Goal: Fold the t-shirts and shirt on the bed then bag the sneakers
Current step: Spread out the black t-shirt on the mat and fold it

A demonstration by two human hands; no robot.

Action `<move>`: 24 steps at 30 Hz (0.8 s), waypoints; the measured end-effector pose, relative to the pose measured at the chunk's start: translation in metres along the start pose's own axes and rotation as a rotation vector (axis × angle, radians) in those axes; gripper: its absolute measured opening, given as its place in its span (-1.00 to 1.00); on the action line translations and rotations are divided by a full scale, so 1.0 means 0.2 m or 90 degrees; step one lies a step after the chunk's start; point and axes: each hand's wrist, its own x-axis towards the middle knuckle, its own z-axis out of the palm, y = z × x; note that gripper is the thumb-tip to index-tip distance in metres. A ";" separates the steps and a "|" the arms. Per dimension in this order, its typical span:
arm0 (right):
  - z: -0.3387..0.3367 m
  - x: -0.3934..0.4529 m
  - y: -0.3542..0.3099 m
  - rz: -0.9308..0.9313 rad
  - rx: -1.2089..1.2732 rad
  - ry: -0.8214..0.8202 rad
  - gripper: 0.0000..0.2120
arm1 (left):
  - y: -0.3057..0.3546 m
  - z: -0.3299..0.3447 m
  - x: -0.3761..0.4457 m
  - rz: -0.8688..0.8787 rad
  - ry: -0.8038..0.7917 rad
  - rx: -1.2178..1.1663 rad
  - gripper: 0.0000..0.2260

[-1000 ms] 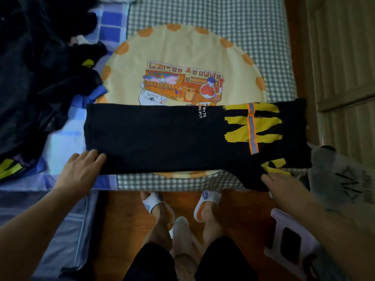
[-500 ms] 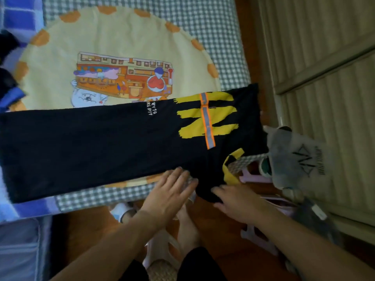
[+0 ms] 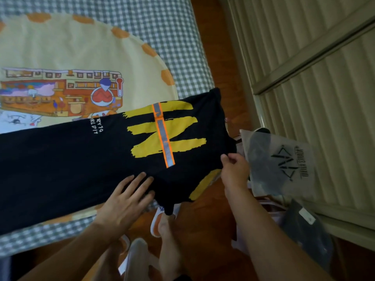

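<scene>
A black t-shirt with yellow brush strokes and an orange-grey stripe lies folded lengthwise across the near edge of the bed. My left hand presses flat on its lower edge, fingers spread. My right hand pinches the shirt's right end, where a sleeve with a yellow patch hangs off the bed. A translucent plastic bag with a black logo stands to the right; no sneakers can be made out.
A round yellow cartoon-print mat covers the checked bedsheet. A ribbed beige wardrobe door stands at right. My feet in white and orange slippers are on the wooden floor, beside a dark bag.
My left hand moved from the shirt's far left end to its lower middle. My right hand rose and took hold of the right end. The view swung right, hiding the dark clothes pile.
</scene>
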 end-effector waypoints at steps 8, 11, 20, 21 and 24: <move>-0.05 -0.06 0.09 -0.133 -0.086 -0.073 -0.79 | 0.02 -0.07 0.08 -0.004 0.001 0.006 -0.20; -0.02 -0.12 0.15 -0.029 0.008 -0.164 -0.71 | 0.02 -0.07 0.10 -0.005 0.013 -0.003 -0.28; -0.08 -0.14 0.20 -0.019 0.007 -0.142 -0.89 | 0.01 -0.07 -0.03 0.048 0.004 -0.030 -0.40; -0.07 -0.13 0.19 -0.006 0.040 -0.137 -0.87 | 0.01 -0.09 -0.02 0.042 0.006 -0.035 -0.43; -0.05 -0.13 0.17 0.040 0.110 -0.171 -0.71 | 0.02 -0.13 0.01 0.040 0.013 -0.032 -0.43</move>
